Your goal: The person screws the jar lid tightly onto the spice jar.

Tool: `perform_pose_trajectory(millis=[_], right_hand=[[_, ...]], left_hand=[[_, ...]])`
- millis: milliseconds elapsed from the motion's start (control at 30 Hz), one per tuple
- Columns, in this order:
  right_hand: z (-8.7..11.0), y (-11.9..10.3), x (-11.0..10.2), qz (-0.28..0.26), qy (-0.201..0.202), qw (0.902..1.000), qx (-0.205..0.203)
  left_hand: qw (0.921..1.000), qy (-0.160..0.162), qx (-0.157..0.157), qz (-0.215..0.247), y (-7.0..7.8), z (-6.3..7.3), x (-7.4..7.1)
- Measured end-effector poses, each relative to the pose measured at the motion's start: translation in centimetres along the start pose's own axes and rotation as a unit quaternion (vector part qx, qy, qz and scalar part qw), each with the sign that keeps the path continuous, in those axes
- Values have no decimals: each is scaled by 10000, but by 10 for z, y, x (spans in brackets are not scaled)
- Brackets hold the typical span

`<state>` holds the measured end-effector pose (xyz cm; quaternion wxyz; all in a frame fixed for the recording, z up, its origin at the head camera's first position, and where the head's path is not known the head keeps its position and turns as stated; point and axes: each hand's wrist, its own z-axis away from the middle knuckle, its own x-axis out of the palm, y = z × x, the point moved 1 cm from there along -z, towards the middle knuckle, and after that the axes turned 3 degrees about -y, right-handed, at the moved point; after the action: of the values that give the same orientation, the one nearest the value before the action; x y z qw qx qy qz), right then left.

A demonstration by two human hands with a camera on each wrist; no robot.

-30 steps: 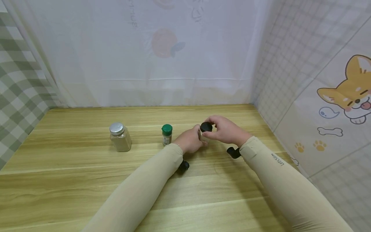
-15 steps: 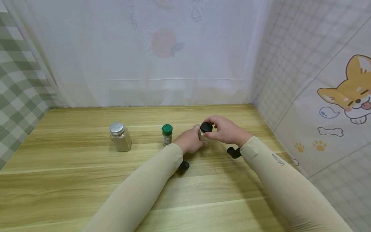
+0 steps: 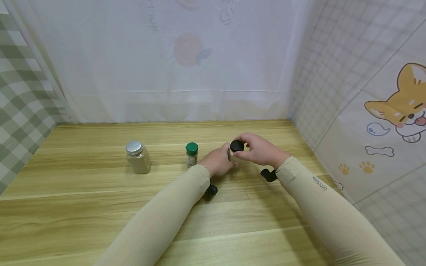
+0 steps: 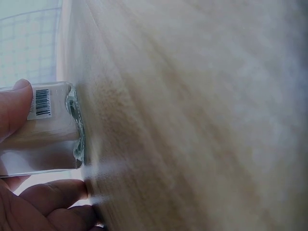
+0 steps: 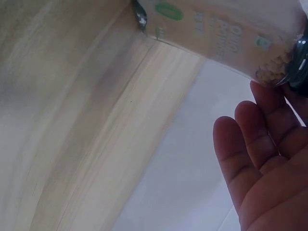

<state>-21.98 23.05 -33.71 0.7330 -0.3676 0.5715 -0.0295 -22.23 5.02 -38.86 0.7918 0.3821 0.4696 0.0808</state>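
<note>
A glass spice jar with a black lid [image 3: 237, 146] stands upright between my two hands on the wooden table. My left hand [image 3: 217, 162] grips its body from the left; in the left wrist view, the thumb lies along the clear glass jar [image 4: 55, 132] beside a barcode label. My right hand [image 3: 259, 149] holds the lid from the right with thumb and fingers. In the right wrist view, the jar's printed side [image 5: 207, 31] shows small tan pieces near the lid, while several fingers [image 5: 228, 139] extend free below it. Most of the jar is hidden in the head view.
Left of the hands stands a small green-capped spice bottle [image 3: 191, 155]. Farther left is a square glass jar with a silver lid [image 3: 138, 157]. Small black objects [image 3: 268, 175] show beneath both wrists. A pale curtain [image 3: 133, 74] borders the table's back edge.
</note>
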Motion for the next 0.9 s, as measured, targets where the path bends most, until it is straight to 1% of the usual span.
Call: perform_pose_trajectory(millis=[333,567,700,800,900], right_hand=[[-1,2,2,228,30,9995,214],[1,2,-2,90,-113,9999,-23],[1,0,-3,138,-157,9998,-51],[0,-2,-2,208,-108,9997,-58],[-1,-1,1,293,35,9996,9]], left_hand=[[10000,21,1,-14,1,2,0],[10000,45,3,-61,0,1,1],[10000,63,-26,-3,0,1,1],[10000,85,-28,4,1,1,0],[10000,89,-9,-17,1,2,1]])
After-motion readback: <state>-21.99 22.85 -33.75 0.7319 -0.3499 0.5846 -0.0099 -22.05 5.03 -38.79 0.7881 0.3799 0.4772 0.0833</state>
